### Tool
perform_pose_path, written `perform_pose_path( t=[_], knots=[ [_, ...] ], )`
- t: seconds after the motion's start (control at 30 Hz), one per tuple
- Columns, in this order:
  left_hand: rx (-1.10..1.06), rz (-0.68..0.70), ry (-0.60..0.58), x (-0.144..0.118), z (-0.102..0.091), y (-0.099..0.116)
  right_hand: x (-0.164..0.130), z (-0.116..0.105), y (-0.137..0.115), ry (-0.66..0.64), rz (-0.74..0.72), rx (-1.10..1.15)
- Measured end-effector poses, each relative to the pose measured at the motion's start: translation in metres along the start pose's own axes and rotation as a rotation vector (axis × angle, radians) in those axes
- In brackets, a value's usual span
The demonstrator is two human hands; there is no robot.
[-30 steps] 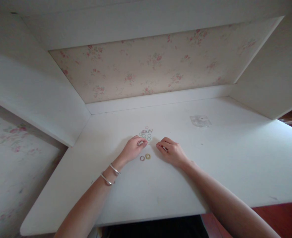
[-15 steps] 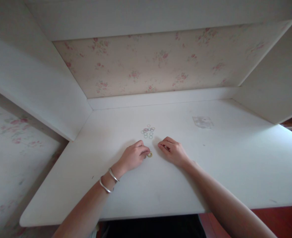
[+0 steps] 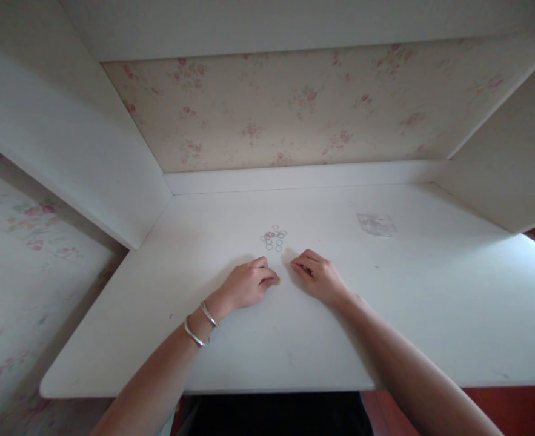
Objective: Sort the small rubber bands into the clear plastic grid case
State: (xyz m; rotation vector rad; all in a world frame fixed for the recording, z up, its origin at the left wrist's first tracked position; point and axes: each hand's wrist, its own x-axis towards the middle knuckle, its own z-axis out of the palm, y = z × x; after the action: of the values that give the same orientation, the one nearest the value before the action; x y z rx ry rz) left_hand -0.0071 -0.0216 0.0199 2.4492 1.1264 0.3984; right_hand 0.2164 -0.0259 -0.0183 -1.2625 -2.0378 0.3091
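Observation:
Closed in a pinch, my left hand point(image 3: 251, 281) grips a small yellowish ring point(image 3: 278, 281) low over the white table; the fingers hide most of it. To its right, my right hand point(image 3: 315, 274) rests on the tabletop with thumb and fingertips pressed together. Whatever those fingertips hold, if anything, I cannot make out. Just beyond both hands lies a loose cluster of several thin, small rings point(image 3: 274, 235), mostly greenish and grey with a pinkish one among them. Some of these rings overlap.
A clear plastic bag point(image 3: 377, 224) lies flat at the back right of the white table point(image 3: 431, 290). Behind stands a low white ledge point(image 3: 303, 177) below floral wallpaper, with white panels on the left and right. A tiny dark thread-like bit point(image 3: 171, 317) lies at left.
The yellowish ring shows less now, more covered by my left fingertips. My right hand keeps nearly the same pose. The whole view has shifted slightly.

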Motion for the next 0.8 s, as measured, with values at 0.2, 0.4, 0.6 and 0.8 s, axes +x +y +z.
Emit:
perform_pose_path(
  t=[0.2, 0.4, 0.6, 0.8],
  knots=[
    [-0.102, -0.078, 0.164, 0.006, -0.002, -0.015, 0.000, -0.001, 0.001, -0.034, -0.002, -0.010],
    [-0.343, -0.262, 0.243, 0.013, 0.005, -0.043, 0.001, -0.001, -0.002, -0.087, 0.017, -0.030],
    [-0.471, -0.314, 0.236, 0.015, 0.008, -0.047, 0.008, 0.003, -0.002, -0.086, 0.102, -0.035],
    [-0.480, -0.299, 0.221, 0.016, 0.007, -0.050, 0.028, 0.012, -0.008, -0.124, 0.180, -0.107]
  ],
)
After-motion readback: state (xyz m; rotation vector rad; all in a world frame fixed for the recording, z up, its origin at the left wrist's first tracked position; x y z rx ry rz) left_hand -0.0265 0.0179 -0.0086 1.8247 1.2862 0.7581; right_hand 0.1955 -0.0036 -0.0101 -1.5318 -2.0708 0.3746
